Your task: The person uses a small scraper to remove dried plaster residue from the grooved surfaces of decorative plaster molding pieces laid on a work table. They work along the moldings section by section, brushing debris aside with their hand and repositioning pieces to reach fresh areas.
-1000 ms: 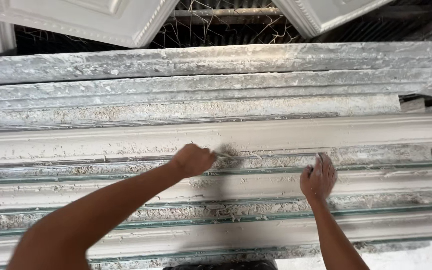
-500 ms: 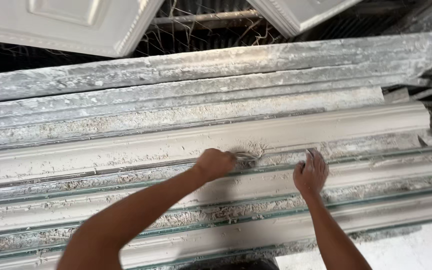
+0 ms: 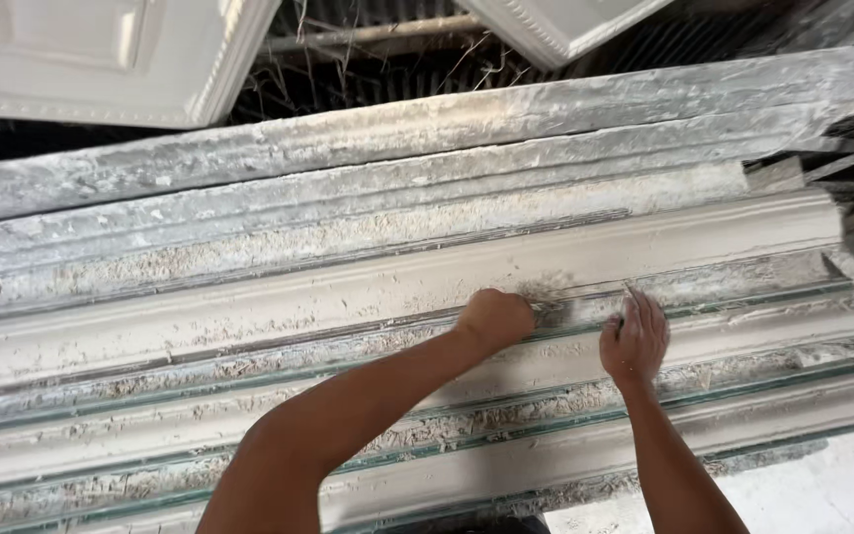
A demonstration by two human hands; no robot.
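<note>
Moulding (image 3: pixel 249 297), long axis running left-right, lies just ahead of both hands: left hand (image 3: pixel 494 318) clenched on fibre wad, right hand (image 3: pixel 635 336) fingers spread flat.

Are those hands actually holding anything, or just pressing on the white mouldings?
The left hand is closed into a fist against the plaster moulding; whether it grips something cannot be told. The right hand rests flat on the moulding, holding nothing visible.

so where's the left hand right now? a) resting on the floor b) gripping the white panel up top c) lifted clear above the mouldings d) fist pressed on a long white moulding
d: the left hand is a closed fist pressed on a long white moulding, beside the right hand.
</note>
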